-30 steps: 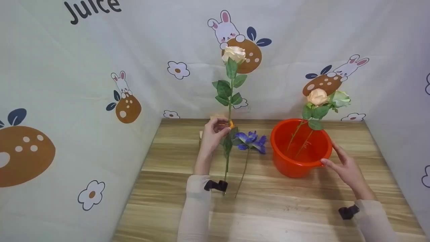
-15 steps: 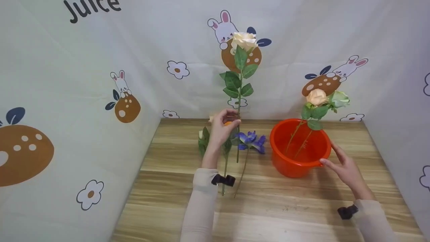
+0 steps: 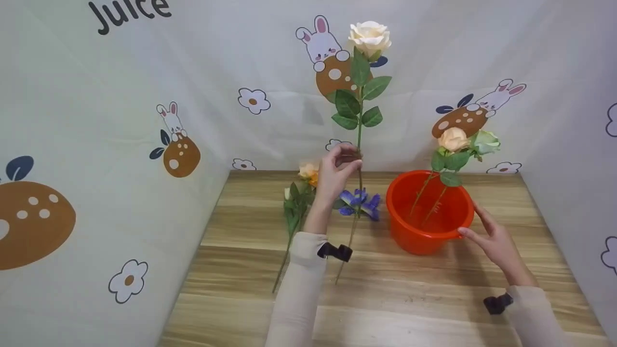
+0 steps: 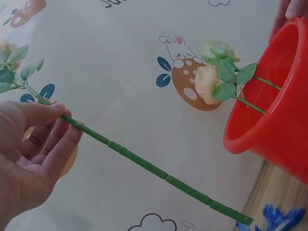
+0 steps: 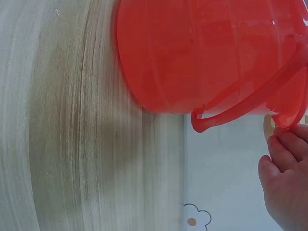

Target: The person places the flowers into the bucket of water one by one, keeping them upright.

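Cream and roughly upright, the rose point(image 3: 369, 38) is in the left hand point(image 3: 334, 172), its stem pinched between thumb and fingers; it appears lifted off the counter point(image 3: 400, 308), its lower end over or just beside the purple flower point(image 3: 372, 206), outside the bucket point(image 3: 419, 243); the right hand point(image 3: 496, 243) holds that bucket's rim, near the counter's back edge, toward its right edge. Two look done, a peach rose point(image 3: 453, 140) and a green rose point(image 3: 487, 142), stems inside the bucket; the cream one seems partway, in hand but not yet in; left over are the purple flower and, toward the back left corner, an orange flower point(image 3: 314, 178) among others, partly hidden and hard to count.
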Demonstrator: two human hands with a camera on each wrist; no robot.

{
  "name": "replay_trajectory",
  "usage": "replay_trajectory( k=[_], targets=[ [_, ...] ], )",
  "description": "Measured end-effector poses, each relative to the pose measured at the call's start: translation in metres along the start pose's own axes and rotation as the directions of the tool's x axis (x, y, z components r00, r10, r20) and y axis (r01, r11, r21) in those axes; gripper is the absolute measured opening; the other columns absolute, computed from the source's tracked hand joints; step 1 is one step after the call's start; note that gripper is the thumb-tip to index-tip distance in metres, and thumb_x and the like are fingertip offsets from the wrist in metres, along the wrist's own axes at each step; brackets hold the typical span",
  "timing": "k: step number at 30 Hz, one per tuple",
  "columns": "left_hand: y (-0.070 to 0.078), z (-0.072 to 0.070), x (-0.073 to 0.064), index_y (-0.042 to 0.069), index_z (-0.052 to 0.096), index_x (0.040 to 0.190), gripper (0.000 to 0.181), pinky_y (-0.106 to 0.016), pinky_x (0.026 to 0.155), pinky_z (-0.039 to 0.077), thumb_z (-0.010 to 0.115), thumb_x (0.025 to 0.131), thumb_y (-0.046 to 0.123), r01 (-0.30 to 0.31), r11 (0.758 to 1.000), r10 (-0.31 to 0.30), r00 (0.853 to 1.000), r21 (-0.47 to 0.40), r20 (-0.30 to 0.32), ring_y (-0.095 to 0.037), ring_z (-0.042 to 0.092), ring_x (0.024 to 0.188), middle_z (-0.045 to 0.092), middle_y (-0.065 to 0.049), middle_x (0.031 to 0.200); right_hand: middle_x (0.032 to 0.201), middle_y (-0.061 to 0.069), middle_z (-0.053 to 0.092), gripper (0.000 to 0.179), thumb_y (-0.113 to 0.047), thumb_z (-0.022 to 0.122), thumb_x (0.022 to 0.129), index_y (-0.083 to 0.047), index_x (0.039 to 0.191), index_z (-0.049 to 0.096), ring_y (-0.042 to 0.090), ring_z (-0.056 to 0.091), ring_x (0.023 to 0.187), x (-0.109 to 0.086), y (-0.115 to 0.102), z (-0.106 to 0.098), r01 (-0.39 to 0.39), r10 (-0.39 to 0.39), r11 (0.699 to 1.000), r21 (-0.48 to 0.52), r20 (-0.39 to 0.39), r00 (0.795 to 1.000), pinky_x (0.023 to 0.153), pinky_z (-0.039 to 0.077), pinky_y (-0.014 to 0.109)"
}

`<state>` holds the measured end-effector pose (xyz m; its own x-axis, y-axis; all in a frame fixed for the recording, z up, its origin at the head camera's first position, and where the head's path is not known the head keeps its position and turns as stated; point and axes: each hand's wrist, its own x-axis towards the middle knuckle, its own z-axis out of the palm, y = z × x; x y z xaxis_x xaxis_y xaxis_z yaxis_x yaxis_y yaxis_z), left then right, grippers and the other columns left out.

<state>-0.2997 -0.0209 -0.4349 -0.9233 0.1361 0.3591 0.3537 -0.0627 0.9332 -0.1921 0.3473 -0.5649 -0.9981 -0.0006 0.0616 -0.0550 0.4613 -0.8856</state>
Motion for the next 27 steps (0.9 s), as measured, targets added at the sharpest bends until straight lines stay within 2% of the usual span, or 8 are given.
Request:
replay_trajectory(
  k=[5, 11, 20, 27],
  targets=[
    [0.005, 0.015, 0.004, -0.011, 0.059, 0.114, 0.025, -0.032, 0.082, 0.06, 0.066, 0.09, -0.006, -0.025, 0.999, 0.025, 1.0, -0.034, 0.006, -0.024, 0.067, 0.095, 0.064, -0.031, 0.11, 0.163, 0.024, 0.018, 0.085, -0.029, 0.071, 0.093, -0.012, 0.159, 0.021, 0.046, 0.013, 0.149, 0.0, 0.0, -0.001, -0.015, 0.015, 1.0, -0.005, 0.002, 1.0, 0.116, 0.015, 0.069],
    [0.007, 0.034, 0.008, -0.009, 0.06, 0.113, 0.024, -0.035, 0.085, 0.06, 0.068, 0.091, 0.0, -0.083, 0.996, 0.084, 0.996, -0.034, 0.012, -0.016, 0.067, 0.094, 0.067, -0.027, 0.108, 0.164, 0.022, 0.016, 0.086, -0.031, 0.071, 0.093, -0.014, 0.16, 0.019, 0.047, 0.012, 0.15, -0.002, -0.002, -0.001, -0.03, 0.03, 1.0, -0.002, 0.01, 1.0, 0.115, 0.015, 0.071],
    [0.002, 0.061, 0.011, -0.007, 0.06, 0.111, 0.022, -0.033, 0.085, 0.061, 0.067, 0.091, -0.001, -0.094, 0.993, 0.096, 0.995, -0.065, 0.018, -0.012, 0.067, 0.092, 0.067, -0.026, 0.108, 0.164, 0.023, 0.018, 0.083, -0.02, 0.071, 0.093, -0.011, 0.159, 0.022, 0.047, 0.014, 0.15, -0.002, 0.0, 0.0, 0.001, -0.001, 1.0, 0.021, -0.008, 1.0, 0.117, 0.015, 0.067],
    [0.0, 0.075, 0.014, -0.008, 0.06, 0.109, 0.021, -0.031, 0.084, 0.061, 0.068, 0.09, -0.002, -0.117, 0.99, 0.119, 0.993, -0.079, 0.02, -0.015, 0.068, 0.091, 0.068, -0.027, 0.106, 0.163, 0.024, 0.02, 0.082, -0.022, 0.071, 0.093, -0.008, 0.158, 0.023, 0.046, 0.015, 0.15, -0.002, 0.0, 0.001, 0.012, -0.012, 1.0, 0.014, -0.012, 1.0, 0.117, 0.016, 0.066]
  ],
)
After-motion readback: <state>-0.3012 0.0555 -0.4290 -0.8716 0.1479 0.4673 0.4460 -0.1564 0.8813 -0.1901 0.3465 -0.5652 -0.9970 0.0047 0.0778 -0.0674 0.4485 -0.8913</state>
